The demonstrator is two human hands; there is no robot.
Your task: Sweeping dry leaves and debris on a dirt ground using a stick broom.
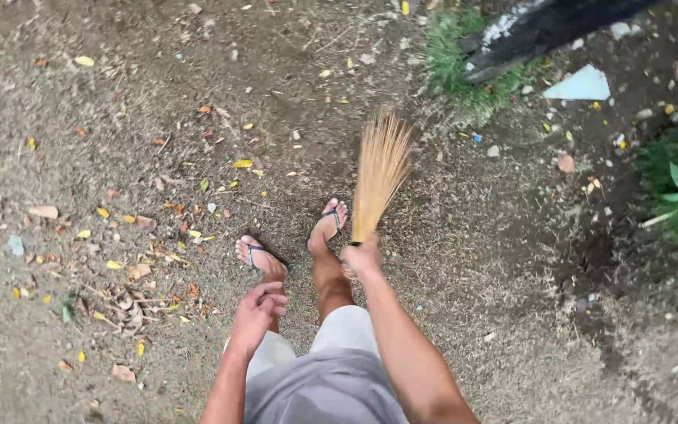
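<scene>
Gripping the stick broom (380, 169) by its bound end, the right hand (362, 256) is fanning its bristles out ahead over the leaf-littered dirt ground (119, 157) while the left hand (256, 310) is hanging loosely curled, empty.

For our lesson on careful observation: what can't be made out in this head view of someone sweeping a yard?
- Broom grip: hidden inside the right hand.
- Bristle tips: motion-blurred.
- Left hand palm: turned away, fingers curled.
- Dark object: cut off by top edge.
- Pale scrap: too small to identify.

Open dirt ground (464, 259) lies ahead of the broom (380, 169); fallen leaves (131, 271) left, grass tuft (464, 74) beyond.
</scene>
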